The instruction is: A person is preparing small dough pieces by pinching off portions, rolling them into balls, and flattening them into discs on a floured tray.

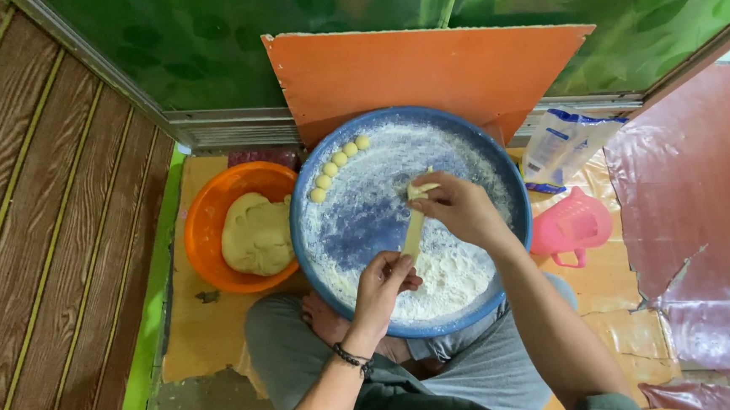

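Note:
A pale rope of dough (414, 231) stretches over the big round blue tray (313, 183), which is dusted with white flour. My left hand (380, 290) grips the rope's near end. My right hand (456, 206) pinches its far end, where a small lump is pulled apart from the rope. Several small dough balls (338, 158) lie in a curved row along the tray's far left rim. An orange bowl (205, 215) left of the tray holds a large lump of dough (256, 234).
An orange board (424, 70) leans against the green wall behind the tray. A white and blue bag (560, 144) and a pink plastic cup (571, 228) sit to the right. My crossed legs in grey trousers (477, 375) are under the tray's near edge. Wooden panelling runs on the left.

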